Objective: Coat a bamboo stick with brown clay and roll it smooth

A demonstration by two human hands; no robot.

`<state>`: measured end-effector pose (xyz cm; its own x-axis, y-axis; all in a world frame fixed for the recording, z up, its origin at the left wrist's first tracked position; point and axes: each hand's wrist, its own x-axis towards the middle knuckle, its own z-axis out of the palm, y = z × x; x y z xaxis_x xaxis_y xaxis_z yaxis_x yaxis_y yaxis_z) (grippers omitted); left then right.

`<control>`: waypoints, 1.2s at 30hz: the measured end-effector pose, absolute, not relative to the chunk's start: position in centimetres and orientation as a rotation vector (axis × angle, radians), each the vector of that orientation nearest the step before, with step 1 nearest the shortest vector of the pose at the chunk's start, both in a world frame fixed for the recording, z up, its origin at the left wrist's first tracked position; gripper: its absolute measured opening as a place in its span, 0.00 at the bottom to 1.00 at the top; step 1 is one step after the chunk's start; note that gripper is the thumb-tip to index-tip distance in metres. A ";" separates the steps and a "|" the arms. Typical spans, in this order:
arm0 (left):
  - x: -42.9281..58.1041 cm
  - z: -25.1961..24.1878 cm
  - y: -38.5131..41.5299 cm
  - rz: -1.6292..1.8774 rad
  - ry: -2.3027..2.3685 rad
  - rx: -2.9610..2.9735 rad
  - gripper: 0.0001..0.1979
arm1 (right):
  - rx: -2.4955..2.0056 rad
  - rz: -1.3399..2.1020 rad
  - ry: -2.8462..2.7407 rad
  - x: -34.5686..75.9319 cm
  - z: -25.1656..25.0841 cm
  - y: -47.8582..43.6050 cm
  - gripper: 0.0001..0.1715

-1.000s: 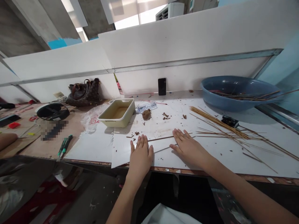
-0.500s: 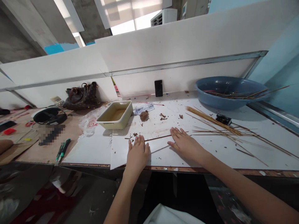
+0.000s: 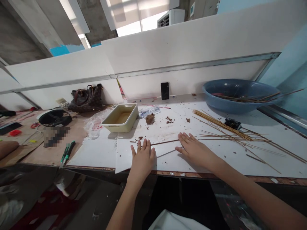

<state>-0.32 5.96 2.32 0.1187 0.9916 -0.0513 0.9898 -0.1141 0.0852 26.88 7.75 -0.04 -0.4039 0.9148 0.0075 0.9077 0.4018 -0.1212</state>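
Both hands lie palm down on the white board with fingers stretched out, over a thin stick coated in brown paste (image 3: 165,142). My left hand (image 3: 143,159) covers the stick's left end with its fingers. Further right, my right hand (image 3: 195,150) rests on the same stick, its thin bare end poking out beyond the fingertips. A brown lump of paste (image 3: 150,119) sits beyond my left hand, with small brown crumbs (image 3: 169,120) scattered near it. To the right of my right hand lies a bundle of thin bamboo-like sticks (image 3: 220,124).
A cream plastic tub (image 3: 130,123) stands left of the lump. At the back right is a blue basin (image 3: 240,103) holding sticks. A phone (image 3: 165,91) leans on the partition. Green-handled pliers (image 3: 67,154), a brown handbag (image 3: 90,102) and another person's arm (image 3: 8,148) are at left.
The whole view has shifted slightly to the right. Both hands stay flat on the coated stick, with only a very small shift against the board.
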 end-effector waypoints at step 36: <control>5.8 -0.2 5.0 0.201 1.785 2.522 0.36 | -1.462 0.496 -2.569 21.9 2.7 6.3 0.51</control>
<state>5.85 5.03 -0.17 0.3271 0.9416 0.0795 0.9357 -0.3345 0.1119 21.92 6.27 2.72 -0.5164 0.8555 -0.0374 0.8080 0.4723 -0.3522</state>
